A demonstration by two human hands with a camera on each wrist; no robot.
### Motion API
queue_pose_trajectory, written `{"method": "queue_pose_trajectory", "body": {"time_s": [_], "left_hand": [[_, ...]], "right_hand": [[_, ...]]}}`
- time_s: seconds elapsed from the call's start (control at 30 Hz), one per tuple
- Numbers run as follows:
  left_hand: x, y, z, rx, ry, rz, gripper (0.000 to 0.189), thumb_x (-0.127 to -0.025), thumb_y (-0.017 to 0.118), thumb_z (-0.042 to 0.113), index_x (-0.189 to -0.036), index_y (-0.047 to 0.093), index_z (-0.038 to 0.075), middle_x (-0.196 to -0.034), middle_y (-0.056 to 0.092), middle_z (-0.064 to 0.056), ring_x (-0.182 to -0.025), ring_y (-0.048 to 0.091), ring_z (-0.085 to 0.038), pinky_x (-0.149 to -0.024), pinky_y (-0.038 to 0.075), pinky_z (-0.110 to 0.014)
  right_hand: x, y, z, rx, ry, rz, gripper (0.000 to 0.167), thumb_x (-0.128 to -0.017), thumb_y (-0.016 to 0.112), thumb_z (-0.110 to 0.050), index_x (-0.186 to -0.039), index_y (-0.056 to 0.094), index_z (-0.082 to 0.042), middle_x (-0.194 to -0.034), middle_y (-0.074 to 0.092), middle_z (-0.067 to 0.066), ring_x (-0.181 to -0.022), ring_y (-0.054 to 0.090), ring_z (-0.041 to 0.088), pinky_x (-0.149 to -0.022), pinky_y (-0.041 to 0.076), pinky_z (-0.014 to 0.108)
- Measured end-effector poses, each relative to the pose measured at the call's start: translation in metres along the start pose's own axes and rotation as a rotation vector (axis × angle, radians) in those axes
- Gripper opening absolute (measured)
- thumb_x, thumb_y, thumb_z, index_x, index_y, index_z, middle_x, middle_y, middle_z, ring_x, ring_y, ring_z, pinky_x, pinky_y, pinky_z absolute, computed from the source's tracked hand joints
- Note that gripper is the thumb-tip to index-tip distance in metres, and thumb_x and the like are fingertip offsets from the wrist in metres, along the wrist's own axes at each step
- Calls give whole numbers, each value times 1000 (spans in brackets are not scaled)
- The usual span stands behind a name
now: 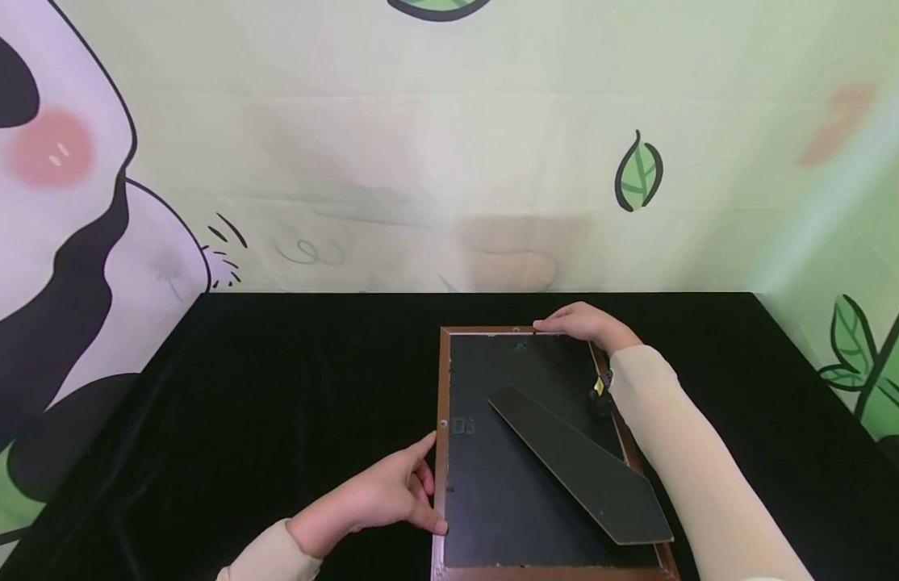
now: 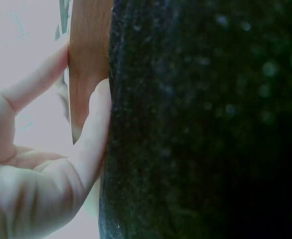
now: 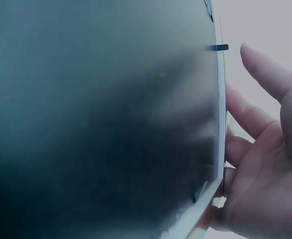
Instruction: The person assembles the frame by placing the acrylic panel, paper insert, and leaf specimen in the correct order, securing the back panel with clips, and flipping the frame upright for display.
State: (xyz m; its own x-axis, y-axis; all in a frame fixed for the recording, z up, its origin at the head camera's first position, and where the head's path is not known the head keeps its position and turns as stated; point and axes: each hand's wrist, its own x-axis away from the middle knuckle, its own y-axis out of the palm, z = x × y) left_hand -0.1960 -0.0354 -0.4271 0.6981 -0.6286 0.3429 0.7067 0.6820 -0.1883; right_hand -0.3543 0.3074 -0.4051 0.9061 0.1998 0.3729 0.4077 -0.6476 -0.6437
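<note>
A picture frame (image 1: 444, 379) with brown wooden edges shows its dark backing board (image 1: 522, 500), over a black-covered table. From the board a dark stand leg (image 1: 583, 476) slants toward the lower right. My left hand (image 1: 384, 492) holds the frame's left side, thumb low and index finger higher up; the left wrist view shows these fingertips on the wooden edge (image 2: 88, 59). At the upper right corner, my right hand (image 1: 587, 323) holds the top edge. In the right wrist view its fingers (image 3: 248, 112) bend behind the edge, while one digit stands apart from it.
Black cloth (image 1: 297, 403) covers the table around the frame. Behind it rises a pale printed backdrop (image 1: 391, 161) with a panda and leaves. A small dark device (image 1: 600, 394) with a yellow mark sits at the right wrist, overlapping the frame's right side.
</note>
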Motion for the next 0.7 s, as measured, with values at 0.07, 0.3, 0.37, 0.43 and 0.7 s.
{"method": "queue_pose_trajectory", "body": {"time_s": [0.07,0.3,0.37,0.43,0.7], "left_hand": [[0,0,-1,-1,1,1,112,-67,83,-6,-154,14,6,-85,50,-11,-63,55,-17,-57,46,-29],[0,0,-2,2,2,2,113,-67,83,-7,-155,13,7,-85,50,-11,-64,55,-18,-57,46,-29],[0,0,-2,4,3,3,113,-67,83,-7,-155,13,7,-85,50,-11,-63,56,-17,-57,46,-29],[0,1,-2,5,6,3,114,-66,83,-7,-155,13,8,-84,50,-11,-63,56,-17,-56,46,-29],[-1,0,-2,3,10,-2,114,-66,83,-7,-155,12,8,-84,50,-10,-63,56,-17,-56,45,-29]], "right_hand": [[-2,0,-1,-3,10,-6,49,-96,56,-42,-122,65,-1,-123,63,18,-117,56,34,-106,37,51],[-5,3,-2,-15,25,7,43,-96,58,-36,-118,67,-1,-116,66,15,-107,59,29,-101,42,48],[-7,3,-2,-17,30,14,41,-96,59,-35,-115,68,0,-114,66,15,-106,59,29,-101,42,48],[-9,3,-1,-20,40,22,41,-95,59,-35,-114,68,0,-114,67,15,-108,59,30,-103,40,49],[-11,4,-2,-39,75,47,38,-92,64,-35,-110,70,-2,-108,69,12,-105,60,29,-102,42,48]]}}
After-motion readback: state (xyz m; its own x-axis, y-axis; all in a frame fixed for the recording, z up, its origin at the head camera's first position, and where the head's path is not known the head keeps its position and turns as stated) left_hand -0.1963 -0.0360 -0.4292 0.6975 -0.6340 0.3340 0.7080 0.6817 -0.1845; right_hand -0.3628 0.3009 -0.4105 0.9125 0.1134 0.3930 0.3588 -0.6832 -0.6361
